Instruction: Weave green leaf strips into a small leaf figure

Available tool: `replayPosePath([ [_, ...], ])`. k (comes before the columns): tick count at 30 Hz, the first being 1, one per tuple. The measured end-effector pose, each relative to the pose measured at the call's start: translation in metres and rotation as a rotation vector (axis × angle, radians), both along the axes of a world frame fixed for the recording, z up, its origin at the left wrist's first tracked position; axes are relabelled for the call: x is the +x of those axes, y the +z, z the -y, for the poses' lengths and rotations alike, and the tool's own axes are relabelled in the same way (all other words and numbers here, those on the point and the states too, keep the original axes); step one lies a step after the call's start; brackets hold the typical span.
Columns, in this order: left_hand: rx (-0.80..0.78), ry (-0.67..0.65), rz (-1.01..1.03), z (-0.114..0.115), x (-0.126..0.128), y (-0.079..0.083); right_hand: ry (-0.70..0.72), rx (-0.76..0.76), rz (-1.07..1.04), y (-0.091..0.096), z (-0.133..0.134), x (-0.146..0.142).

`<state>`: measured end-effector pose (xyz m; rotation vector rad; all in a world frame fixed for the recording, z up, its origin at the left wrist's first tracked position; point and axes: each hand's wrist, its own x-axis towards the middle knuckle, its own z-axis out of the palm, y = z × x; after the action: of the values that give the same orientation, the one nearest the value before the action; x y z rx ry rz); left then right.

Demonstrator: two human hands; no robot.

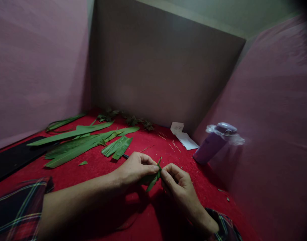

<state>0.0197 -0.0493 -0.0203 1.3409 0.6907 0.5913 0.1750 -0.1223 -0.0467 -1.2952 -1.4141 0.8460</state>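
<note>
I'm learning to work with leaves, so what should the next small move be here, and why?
Probably a gentle tightening pull with the right hand while the left hand holds firm: the left thumb presses on the green leaf piece, the right fingertips are at its edge, and a pointed end sticks out below.

Leaf bit [151, 184] between fingers [149, 169]: smooth, slight sheen. Red cloth [156, 140] under fingers, matt, kinda fuzzy. Right of fingers, smooth purple bottle [209, 148], crinkly glossy plastic wrap [237, 139]. Plaid sleeves [22, 207] behind fingers: matt cloth.
</note>
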Motion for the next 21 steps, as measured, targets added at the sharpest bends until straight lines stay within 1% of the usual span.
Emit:
replayPosePath([
  [16, -0.004, 0.036, -0.031, 0.0036, 0.0017, 0.0048, 0.017, 0.005, 0.004, 0.0027, 0.0004, -0.0010],
  [21, -0.008, 0.014, -0.018, 0.0026, 0.0014, 0.0031, 0.019, 0.005, 0.004, 0.0026, 0.0007, -0.0015],
])
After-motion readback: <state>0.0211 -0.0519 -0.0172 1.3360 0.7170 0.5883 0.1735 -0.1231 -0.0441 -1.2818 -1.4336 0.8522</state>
